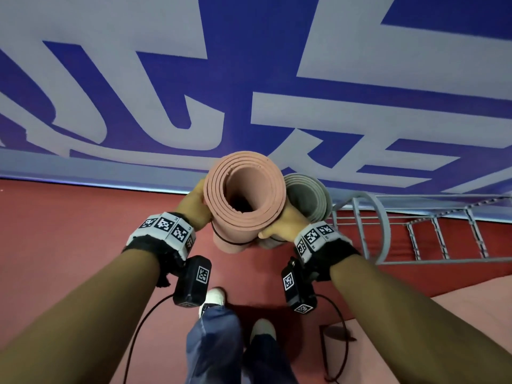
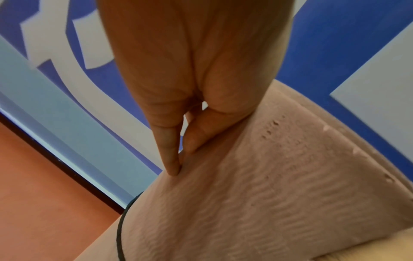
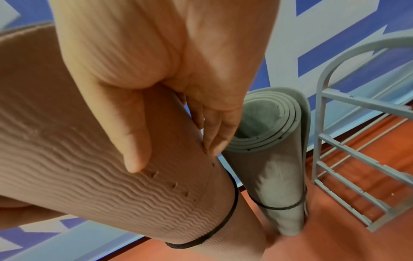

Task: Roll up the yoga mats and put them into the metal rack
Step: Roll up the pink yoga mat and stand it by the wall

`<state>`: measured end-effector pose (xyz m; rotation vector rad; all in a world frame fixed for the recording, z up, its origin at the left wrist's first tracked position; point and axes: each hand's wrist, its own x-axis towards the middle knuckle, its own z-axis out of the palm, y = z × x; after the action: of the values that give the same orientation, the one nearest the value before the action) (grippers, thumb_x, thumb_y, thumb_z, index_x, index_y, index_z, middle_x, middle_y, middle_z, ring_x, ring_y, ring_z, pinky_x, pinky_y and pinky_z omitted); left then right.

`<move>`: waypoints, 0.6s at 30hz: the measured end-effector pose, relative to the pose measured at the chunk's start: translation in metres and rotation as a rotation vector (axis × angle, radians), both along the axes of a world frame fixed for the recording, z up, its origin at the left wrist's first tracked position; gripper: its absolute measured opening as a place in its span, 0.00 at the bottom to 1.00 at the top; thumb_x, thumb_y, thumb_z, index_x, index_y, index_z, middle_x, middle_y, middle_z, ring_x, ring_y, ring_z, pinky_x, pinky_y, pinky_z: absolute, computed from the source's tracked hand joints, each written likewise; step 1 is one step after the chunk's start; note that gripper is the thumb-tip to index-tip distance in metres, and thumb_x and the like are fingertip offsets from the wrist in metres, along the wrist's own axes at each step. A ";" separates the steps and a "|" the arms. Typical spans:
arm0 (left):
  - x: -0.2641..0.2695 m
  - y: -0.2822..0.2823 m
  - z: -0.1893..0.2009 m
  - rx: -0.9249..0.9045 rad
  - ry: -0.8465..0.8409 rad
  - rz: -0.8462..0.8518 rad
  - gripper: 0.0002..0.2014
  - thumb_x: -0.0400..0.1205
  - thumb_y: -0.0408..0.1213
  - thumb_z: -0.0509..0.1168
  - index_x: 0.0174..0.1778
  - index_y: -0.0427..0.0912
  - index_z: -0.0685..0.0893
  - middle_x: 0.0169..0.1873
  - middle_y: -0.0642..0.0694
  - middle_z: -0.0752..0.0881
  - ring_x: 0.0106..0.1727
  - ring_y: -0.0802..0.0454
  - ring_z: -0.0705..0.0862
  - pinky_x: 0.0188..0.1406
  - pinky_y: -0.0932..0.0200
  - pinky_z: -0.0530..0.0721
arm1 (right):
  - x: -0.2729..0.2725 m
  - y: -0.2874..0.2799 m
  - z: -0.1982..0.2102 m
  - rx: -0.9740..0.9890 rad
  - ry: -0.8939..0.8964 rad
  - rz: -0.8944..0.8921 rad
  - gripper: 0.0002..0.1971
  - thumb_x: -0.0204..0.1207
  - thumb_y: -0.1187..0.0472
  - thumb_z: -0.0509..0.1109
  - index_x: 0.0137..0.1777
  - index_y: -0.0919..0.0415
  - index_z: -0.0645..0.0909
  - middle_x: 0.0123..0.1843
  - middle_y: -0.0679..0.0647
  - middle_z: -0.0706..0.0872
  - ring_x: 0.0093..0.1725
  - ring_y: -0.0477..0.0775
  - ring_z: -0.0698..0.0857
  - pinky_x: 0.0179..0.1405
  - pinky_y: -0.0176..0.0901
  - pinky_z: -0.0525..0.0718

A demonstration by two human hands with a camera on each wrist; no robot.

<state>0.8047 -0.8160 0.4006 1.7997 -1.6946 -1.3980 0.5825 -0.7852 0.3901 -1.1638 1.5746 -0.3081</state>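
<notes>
A rolled pink yoga mat [image 1: 238,234] stands on end in front of me, its open spiral facing up, with a black band [image 3: 223,227] round it lower down. My left hand [image 1: 195,202] grips its left side, fingertips pressed into the ribbed surface [image 2: 268,194]. On the right side my right hand [image 1: 282,225] grips it, thumb in front and fingers behind [image 3: 167,79]. A rolled grey mat [image 1: 304,195] with its own band stands upright just behind the pink one. The grey metal rack [image 1: 383,234] is to the right, its arched end next to the grey mat [image 3: 277,176].
A blue-and-white lettered wall [image 1: 249,79] rises directly behind the mats. The floor [image 1: 69,231] is red. My shoes [image 1: 213,296] stand below the hands, with black cables trailing beside them. A lighter pink sheet [image 1: 471,314] lies flat at the lower right.
</notes>
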 end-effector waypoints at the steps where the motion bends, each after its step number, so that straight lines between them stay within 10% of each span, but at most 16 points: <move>1: 0.001 -0.006 -0.008 -0.004 0.005 -0.015 0.37 0.79 0.25 0.68 0.83 0.47 0.63 0.69 0.48 0.79 0.69 0.50 0.77 0.68 0.54 0.75 | 0.001 -0.004 -0.007 0.014 0.003 -0.004 0.58 0.58 0.73 0.84 0.84 0.58 0.54 0.66 0.50 0.77 0.70 0.53 0.75 0.66 0.37 0.69; 10: -0.004 -0.053 -0.045 0.077 -0.011 0.063 0.33 0.79 0.22 0.64 0.78 0.53 0.72 0.57 0.49 0.81 0.56 0.47 0.81 0.55 0.51 0.84 | 0.010 -0.036 -0.040 -0.015 0.065 -0.080 0.62 0.59 0.73 0.84 0.85 0.56 0.44 0.74 0.55 0.73 0.68 0.54 0.75 0.62 0.38 0.72; 13: -0.004 -0.062 -0.051 0.168 0.165 0.149 0.30 0.81 0.18 0.58 0.71 0.56 0.76 0.59 0.48 0.81 0.49 0.47 0.83 0.34 0.55 0.89 | 0.008 -0.042 -0.044 -0.107 0.117 -0.056 0.62 0.55 0.70 0.86 0.83 0.57 0.48 0.75 0.55 0.71 0.68 0.52 0.74 0.64 0.39 0.71; 18: -0.003 -0.075 -0.056 0.228 0.238 0.218 0.27 0.83 0.21 0.55 0.68 0.56 0.79 0.60 0.46 0.83 0.57 0.42 0.82 0.31 0.56 0.85 | 0.011 -0.049 -0.046 -0.139 0.161 -0.011 0.63 0.50 0.63 0.89 0.83 0.57 0.55 0.80 0.53 0.67 0.77 0.54 0.69 0.76 0.45 0.68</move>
<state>0.8021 -0.8907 0.3441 1.7833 -1.2243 -1.6829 0.5934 -0.8341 0.3442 -1.3148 1.7224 -0.3427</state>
